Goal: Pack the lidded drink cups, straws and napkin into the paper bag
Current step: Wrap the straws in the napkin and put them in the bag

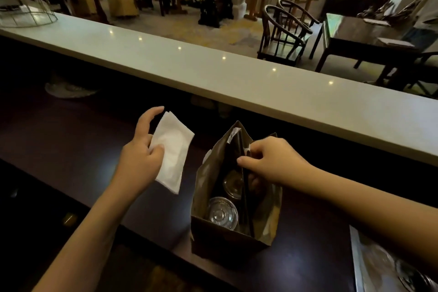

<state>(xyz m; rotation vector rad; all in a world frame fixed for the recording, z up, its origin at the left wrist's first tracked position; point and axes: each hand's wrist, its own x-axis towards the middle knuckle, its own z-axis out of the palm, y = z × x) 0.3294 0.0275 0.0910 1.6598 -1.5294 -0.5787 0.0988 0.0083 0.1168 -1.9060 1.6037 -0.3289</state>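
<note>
A brown paper bag stands open on the dark counter. Inside it I see two cups with clear lids, one near and one farther back. Dark straws lean inside the bag against the cups. My right hand reaches over the bag's mouth and pinches the tops of the straws. To the left of the bag, above the counter, my left hand holds a folded white napkin between thumb and fingers.
A raised pale stone ledge runs behind the dark worktop. A metal tray with clear lids lies at the lower right. Chairs, tables and a seated person are beyond the ledge.
</note>
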